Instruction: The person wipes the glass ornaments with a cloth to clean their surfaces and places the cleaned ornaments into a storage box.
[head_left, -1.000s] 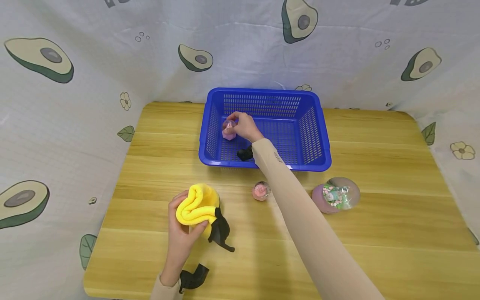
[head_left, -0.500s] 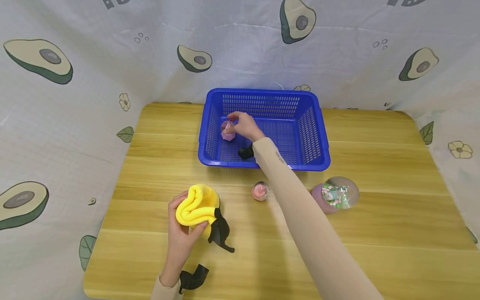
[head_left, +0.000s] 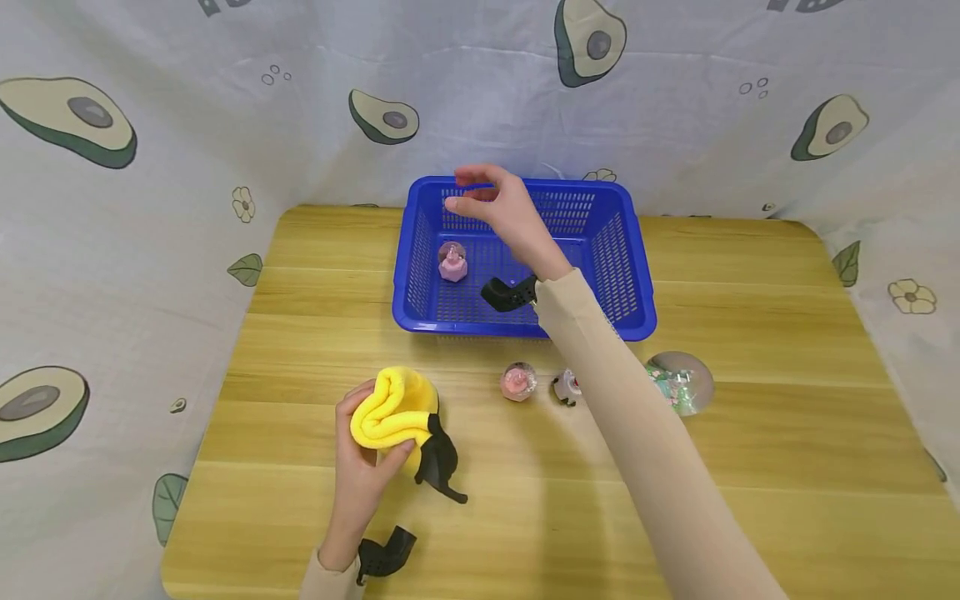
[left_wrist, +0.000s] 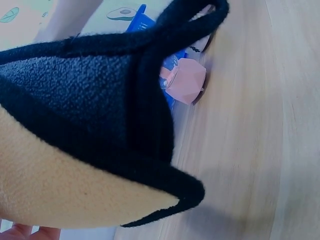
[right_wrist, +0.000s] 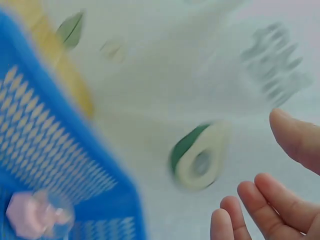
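In the head view my left hand (head_left: 362, 477) grips a folded yellow towel (head_left: 397, 408) with black edging and a loop, over the table's left part. Its dark grey side (left_wrist: 85, 95) fills much of the left wrist view. Above the blue plastic basket (head_left: 525, 330), my right hand (head_left: 513, 215) is raised with fingers parted and holds nothing. A small snow globe with a pink faceted base (head_left: 453, 263) stands inside the basket at the left; in the right wrist view this globe (right_wrist: 35, 215) is apart from the fingers (right_wrist: 270, 205).
On the wooden table (head_left: 300, 333), a second small pink snow globe (head_left: 518, 382) stands in front of the basket. Beside it a small white and black figure (head_left: 566, 387) is partly behind the right sleeve. A larger snow globe (head_left: 686, 385) stands to the right. Avocado-print cloth hangs around.
My right hand has let go of the small snow globe and lifted up and back. The white and black figure has come into view from behind the sleeve. The left hand stays put.
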